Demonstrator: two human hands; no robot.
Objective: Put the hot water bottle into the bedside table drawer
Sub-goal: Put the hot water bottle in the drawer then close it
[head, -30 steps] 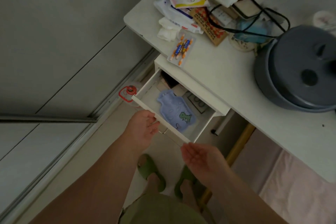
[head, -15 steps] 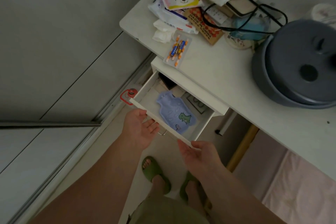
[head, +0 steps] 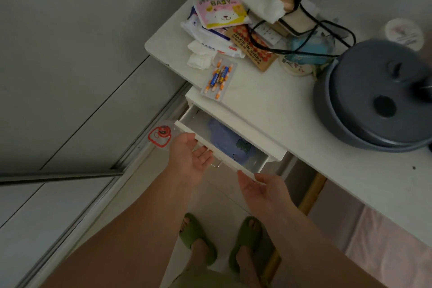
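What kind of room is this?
Likely a bedroom: a white bedside table with an open drawer holding a hot water bottle, pink bedding beside it, and baby wipes among the clutter on top.

left hand (head: pixel 190 159) palm-up, right hand (head: pixel 259 188) palm-up — fingers spread

Hot water bottle (head: pixel 224 140) in drawer (head: pixel 219 154); left hand (head: pixel 190 158) & right hand (head: pixel 259 188), palms flat, on its front.

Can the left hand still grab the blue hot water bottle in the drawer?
Probably yes. The drawer is partly open, and the hot water bottle shows in the gap, uncovered. The left hand is open at the drawer front, so it could reach over, though the gap is narrow.
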